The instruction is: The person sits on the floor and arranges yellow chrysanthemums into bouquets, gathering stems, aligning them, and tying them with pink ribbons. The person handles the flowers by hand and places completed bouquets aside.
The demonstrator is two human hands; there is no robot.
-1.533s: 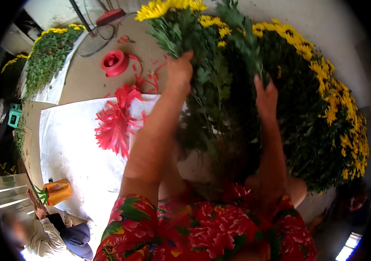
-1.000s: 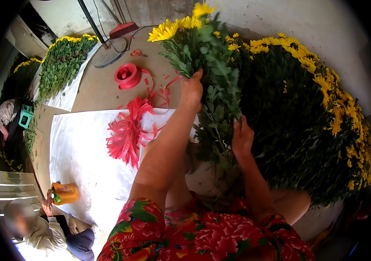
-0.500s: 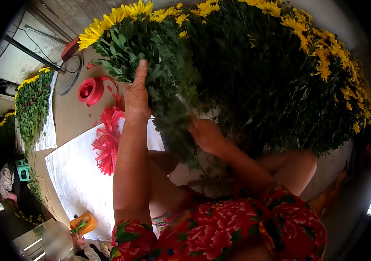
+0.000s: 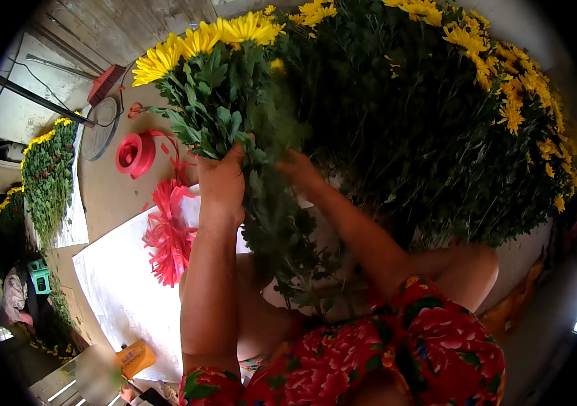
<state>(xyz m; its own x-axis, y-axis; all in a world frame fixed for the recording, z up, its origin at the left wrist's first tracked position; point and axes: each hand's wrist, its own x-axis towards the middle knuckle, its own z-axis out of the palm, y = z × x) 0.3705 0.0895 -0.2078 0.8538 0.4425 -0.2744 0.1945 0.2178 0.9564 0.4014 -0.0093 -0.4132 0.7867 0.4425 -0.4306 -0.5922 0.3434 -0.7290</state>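
Plainly, head view: left bare hand point(image 4: 221, 186) at the end of a forearm stretched forward, fingers wrapped round the stems of a yellow-petalled, green-leaved flower bunch point(image 4: 207, 101), blooms away from the body. Right bare hand point(image 4: 302, 176) just beside the bunch's right edge, forearm slanting inward; blurred, so cannot tell its fingers' state. White cloth sheet point(image 4: 122, 271) on brown floor point(image 4: 102, 196); round red plastic spool point(image 4: 135, 155) beyond; greyish wooden boards point(image 4: 122, 27) behind.
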